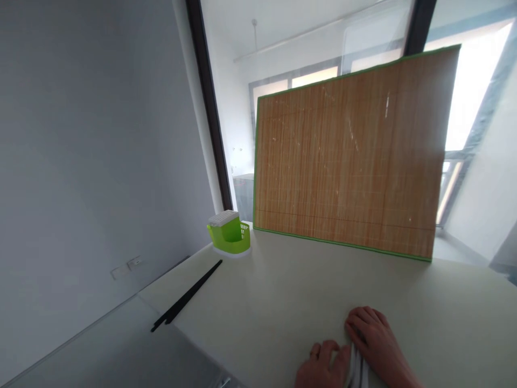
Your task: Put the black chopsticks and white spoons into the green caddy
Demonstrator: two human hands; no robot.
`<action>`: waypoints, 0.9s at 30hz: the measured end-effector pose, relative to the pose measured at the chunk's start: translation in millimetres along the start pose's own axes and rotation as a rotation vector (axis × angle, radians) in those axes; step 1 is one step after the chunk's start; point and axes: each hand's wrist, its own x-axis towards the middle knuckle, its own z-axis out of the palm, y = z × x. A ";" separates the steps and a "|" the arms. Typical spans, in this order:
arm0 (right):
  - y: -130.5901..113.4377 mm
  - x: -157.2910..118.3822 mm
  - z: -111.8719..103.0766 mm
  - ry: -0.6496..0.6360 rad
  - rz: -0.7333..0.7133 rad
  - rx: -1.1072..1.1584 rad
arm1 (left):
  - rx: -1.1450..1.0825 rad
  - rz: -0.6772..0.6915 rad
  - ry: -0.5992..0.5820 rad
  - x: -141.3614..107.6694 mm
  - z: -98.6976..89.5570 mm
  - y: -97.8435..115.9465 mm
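Observation:
At the table's near edge, a white-and-grey striped thing (357, 371), which looks like folded cloth, lies between my two hands. My left hand (322, 367) is on its left side, fingers curled and the thumb against its edge. My right hand (374, 338) covers its far end and right side, with the fingers bent over it. Much of the striped thing is hidden by the hands or cut off by the bottom of the view. Both hands are low in the picture, right of the middle.
A white table (278, 291) spreads around the hands. A bright green plastic holder with a white base (230, 237) stands at its far left. Two thin black sticks (188, 296) poke past the left edge. A green-edged bamboo mat (351, 156) stands upright against the glass behind.

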 end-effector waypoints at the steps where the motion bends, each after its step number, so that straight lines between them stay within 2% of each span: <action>1: 1.0 -0.6 0.1 0.006 -0.008 -0.010 | -0.031 -0.010 -0.024 1.4 -12.4 -14.6; 3: 3.6 -1.8 1.5 0.025 -0.019 -0.031 | -0.045 -0.077 -0.038 6.0 -40.3 -51.0; 5: 6.6 -2.8 3.8 0.046 -0.032 -0.051 | 0.056 -0.239 -0.030 11.8 -67.8 -95.2; 8: 10.0 -3.7 7.7 0.082 -0.057 -0.078 | 0.253 -0.399 -0.047 17.4 -100.9 -167.3; 11: 11.4 -3.9 9.8 0.116 -0.071 -0.096 | 0.433 -0.521 -0.072 14.9 -123.5 -231.5; 14: 11.2 -3.6 9.3 0.130 -0.085 -0.106 | 0.524 -0.664 -0.164 5.5 -137.3 -276.5; 17: 10.4 -3.4 7.7 0.130 -0.097 -0.115 | 0.515 -0.785 -0.253 -4.1 -141.6 -300.3; 20: 10.3 -3.6 7.2 0.124 -0.100 -0.114 | 0.496 -0.836 -0.275 -8.3 -138.0 -307.5; 23: 11.1 -4.1 7.8 0.122 -0.096 -0.112 | 0.493 -0.838 -0.256 -7.2 -131.3 -303.7; 27: 10.2 -4.0 7.2 0.114 -0.088 -0.106 | 0.463 -0.800 -0.248 -2.2 -119.5 -287.0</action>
